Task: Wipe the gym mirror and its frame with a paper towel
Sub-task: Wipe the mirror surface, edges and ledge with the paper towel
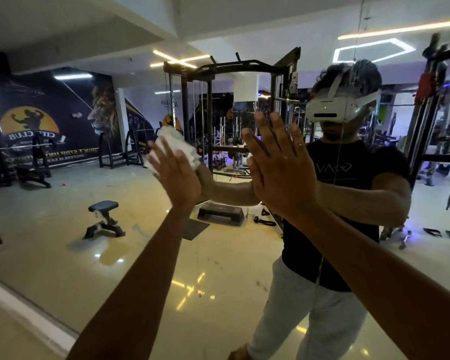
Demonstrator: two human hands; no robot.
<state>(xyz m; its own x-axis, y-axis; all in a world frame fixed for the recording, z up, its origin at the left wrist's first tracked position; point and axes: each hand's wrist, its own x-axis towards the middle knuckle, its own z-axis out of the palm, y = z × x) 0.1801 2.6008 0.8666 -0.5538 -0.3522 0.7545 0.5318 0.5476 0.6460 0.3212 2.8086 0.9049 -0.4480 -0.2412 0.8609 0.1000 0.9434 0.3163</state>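
Observation:
The gym mirror fills almost the whole view and reflects the gym and me. My left hand lies flat against the glass with straight fingers and presses a crumpled white paper towel onto it; the towel sticks out above my fingertips. My right hand is also flat on the glass, fingers spread and straight, holding nothing. It sits to the right of the left hand, at about the same height. The mirror's pale lower frame runs along the bottom left.
A vertical seam between mirror panels runs down at the upper right. Everything else is reflection: a black bench, a step platform, a cable rack and a wall mural. Bare floor lies below the frame at the bottom left.

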